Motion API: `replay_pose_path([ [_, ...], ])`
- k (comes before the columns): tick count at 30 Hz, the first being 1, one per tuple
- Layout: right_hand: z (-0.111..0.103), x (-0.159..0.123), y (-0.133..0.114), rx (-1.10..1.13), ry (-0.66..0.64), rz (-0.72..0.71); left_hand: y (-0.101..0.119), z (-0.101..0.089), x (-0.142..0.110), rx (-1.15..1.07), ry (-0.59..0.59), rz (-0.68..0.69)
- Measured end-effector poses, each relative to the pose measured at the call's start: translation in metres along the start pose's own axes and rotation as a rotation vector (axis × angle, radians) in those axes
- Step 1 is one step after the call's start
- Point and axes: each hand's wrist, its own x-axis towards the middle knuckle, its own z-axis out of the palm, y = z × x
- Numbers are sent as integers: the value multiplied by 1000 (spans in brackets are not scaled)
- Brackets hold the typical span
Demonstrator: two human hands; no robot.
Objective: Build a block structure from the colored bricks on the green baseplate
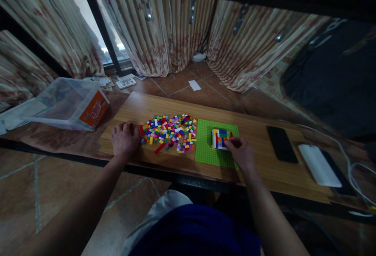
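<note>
A small multicoloured block of toy bricks [219,138] stands on the green baseplate [205,155]. At its right side, my right hand [243,153] has thumb and fingertips pinched together on a toy brick, mostly hidden by the fingers. My left hand [125,138] rests on the wooden board, fingers loosely spread and slightly bent, holding nothing. Just right of it spreads a heap of loose toy bricks [170,130] in many colours. A long red brick [159,148] lies at the heap's front edge.
A clear plastic bin [63,103] with an orange label stands at the left. On the right lie a black phone [282,144], a white oblong device [319,166] and a white cable [346,158]. The wooden board [164,103] ends near my lap; curtains [164,32] hang beyond.
</note>
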Motion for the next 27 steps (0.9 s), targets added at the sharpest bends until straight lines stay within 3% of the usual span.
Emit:
replay_pose_path([
  [10, -4, 4, -4, 93, -29, 22, -1, 1, 0, -10, 25, 29],
  [14, -9, -7, -9, 78, 109, 23, -2, 4, 0, -17, 36, 27],
  [18, -4, -34, -25, 36, 193, -114, -1, 3, -1, -24, 27, 16],
  [23, 26, -71, -48, 4, -24, -365, 0, 2, -2, -29, 21, 16],
  [27, 51, -85, -54, -32, -174, -447, -1, 2, -2, -27, 18, 15],
])
